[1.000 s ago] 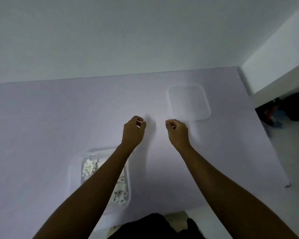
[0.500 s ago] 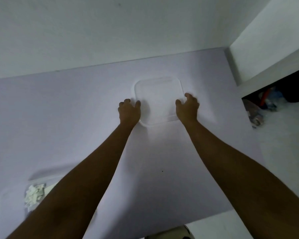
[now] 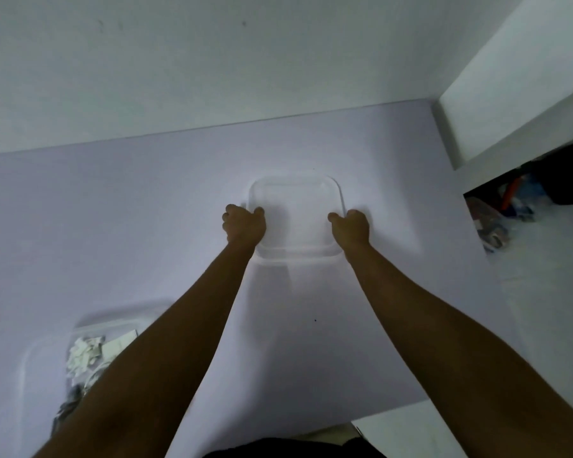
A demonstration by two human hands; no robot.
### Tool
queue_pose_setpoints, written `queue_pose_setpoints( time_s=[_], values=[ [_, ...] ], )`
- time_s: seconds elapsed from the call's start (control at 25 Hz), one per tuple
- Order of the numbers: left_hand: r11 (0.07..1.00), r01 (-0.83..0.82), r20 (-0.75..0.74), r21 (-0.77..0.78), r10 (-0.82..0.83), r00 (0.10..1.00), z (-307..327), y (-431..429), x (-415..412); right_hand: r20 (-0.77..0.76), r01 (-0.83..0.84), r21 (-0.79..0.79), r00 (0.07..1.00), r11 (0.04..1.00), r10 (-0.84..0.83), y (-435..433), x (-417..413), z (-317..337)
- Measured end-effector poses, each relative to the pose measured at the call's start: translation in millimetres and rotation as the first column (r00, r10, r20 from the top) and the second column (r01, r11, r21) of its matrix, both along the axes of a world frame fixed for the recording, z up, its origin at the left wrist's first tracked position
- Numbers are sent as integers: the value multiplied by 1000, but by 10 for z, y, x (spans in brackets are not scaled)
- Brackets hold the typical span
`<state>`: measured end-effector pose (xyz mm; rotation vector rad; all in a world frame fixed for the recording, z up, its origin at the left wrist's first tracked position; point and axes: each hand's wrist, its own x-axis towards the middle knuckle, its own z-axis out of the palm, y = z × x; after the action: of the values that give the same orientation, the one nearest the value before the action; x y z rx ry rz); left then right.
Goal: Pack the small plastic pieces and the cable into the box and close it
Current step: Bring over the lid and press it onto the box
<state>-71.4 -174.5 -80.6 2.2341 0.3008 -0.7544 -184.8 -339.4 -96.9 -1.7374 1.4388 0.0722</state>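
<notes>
Clear plastic lid point(image 3: 295, 209) is lying on the tabletop point(image 3: 146, 209); your left hand point(image 3: 244, 224) and right hand point(image 3: 350, 227) are curling closed around its side edges. You are facing the box point(image 3: 47, 358), near-left beside your left arm.

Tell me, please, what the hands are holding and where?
Both hold the clear lid: left hand on its left edge, right hand on its right edge.

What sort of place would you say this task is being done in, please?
Probably a plain indoor room: a bare table against a blank white wall, with clutter on the floor to the right.
</notes>
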Motion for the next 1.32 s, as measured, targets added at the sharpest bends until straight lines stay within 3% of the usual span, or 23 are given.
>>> queue_pose_setpoints(
  time_s=[0.2,0.36,0.48,0.52,0.68,0.92,1.04,1.32],
  values=[
    [999,53,54,1,-53,997,201,737,23,219,102,141,967,985,-131,763,-217,307],
    [1000,3,156,31,-8,988,626,1536,-71,360,117,178,916,977,-176,1585,-336,655],
    [997,-75,250,-33,81,965,876,2388,-174,422,56,192,897,980,-134,2350,-338,819],
    [987,-147,277,-62,158,948,980,3063,-214,442,-43,210,895,977,-55,2936,-295,904],
    [967,-205,243,-150,237,941,911,3901,-518,404,-139,211,914,968,43,3623,-477,830],
    [994,-103,338,22,89,937,592,4419,-944,277,-315,56,917,948,288,4018,-695,673],
    [992,-93,318,85,61,946,396,4591,-1053,243,-370,-20,899,929,363,4141,-751,575],
    [996,-83,267,34,71,961,319,4652,-1086,155,-413,-129,890,902,430,4193,-722,469]
  ],
)
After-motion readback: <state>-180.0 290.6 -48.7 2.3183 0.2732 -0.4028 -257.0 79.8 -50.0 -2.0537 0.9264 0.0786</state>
